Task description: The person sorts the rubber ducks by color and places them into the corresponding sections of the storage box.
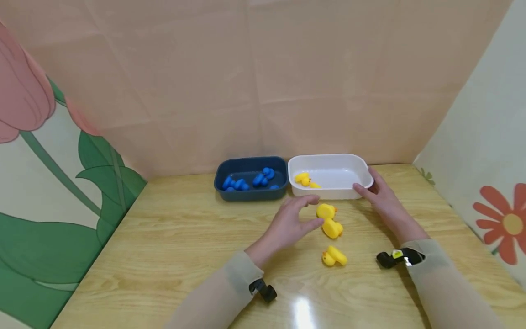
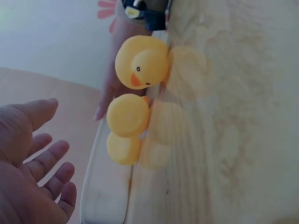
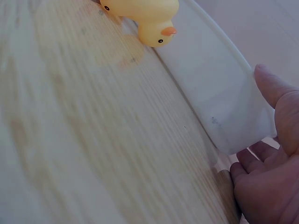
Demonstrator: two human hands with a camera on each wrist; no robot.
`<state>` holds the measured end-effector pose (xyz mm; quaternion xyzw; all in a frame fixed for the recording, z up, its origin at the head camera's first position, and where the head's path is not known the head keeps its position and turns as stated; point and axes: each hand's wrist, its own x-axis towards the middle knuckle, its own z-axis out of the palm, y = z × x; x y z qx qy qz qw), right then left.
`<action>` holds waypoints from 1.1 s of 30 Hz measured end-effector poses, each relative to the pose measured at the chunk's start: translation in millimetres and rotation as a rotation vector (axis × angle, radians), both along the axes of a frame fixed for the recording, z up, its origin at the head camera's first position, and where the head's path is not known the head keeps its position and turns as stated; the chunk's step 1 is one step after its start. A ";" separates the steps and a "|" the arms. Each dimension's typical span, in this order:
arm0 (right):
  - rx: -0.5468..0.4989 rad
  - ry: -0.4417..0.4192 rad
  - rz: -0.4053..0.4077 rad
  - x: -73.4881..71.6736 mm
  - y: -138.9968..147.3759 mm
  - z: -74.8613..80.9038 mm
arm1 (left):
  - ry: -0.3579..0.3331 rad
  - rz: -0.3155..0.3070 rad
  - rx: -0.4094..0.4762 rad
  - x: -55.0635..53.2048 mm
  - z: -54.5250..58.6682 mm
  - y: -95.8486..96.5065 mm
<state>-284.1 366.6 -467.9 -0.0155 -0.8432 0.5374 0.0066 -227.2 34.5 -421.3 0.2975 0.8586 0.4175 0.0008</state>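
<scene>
My left hand [image 1: 288,223] hovers over the wood table with fingers spread and loosely bent, holding nothing. Just right of its fingertips are two yellow toy ducks, the farther duck [image 1: 326,211] and a nearer duck [image 1: 332,228], touching in the head view. A third yellow duck [image 1: 334,256] lies closer to me. My right hand [image 1: 385,201] grips the right end of a white plastic bin [image 1: 328,194], thumb [image 3: 271,86] at the rim and fingers round the corner. Inside that bin, at its left end, are yellow ducks [image 1: 302,178].
A dark blue bin [image 1: 252,196] stands against the white bin's left side, with several blue toys [image 1: 260,179] inside. Behind both bins rises a beige cloth backdrop [image 1: 197,91]. Flower-painted panels [image 1: 499,151] flank the table [image 1: 164,246].
</scene>
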 end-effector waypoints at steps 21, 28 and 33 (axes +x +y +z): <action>-0.047 0.019 0.019 -0.3 -8.4 0.3 | -0.071 -0.171 -0.114 20.3 -13.5 4.3; -0.047 0.014 0.014 1.8 -9.1 1.3 | -0.017 -0.215 -0.173 22.1 -17.1 5.8; -0.055 0.035 0.004 -2.2 -4.9 -4.4 | 0.028 -0.225 -0.218 23.2 -18.1 7.0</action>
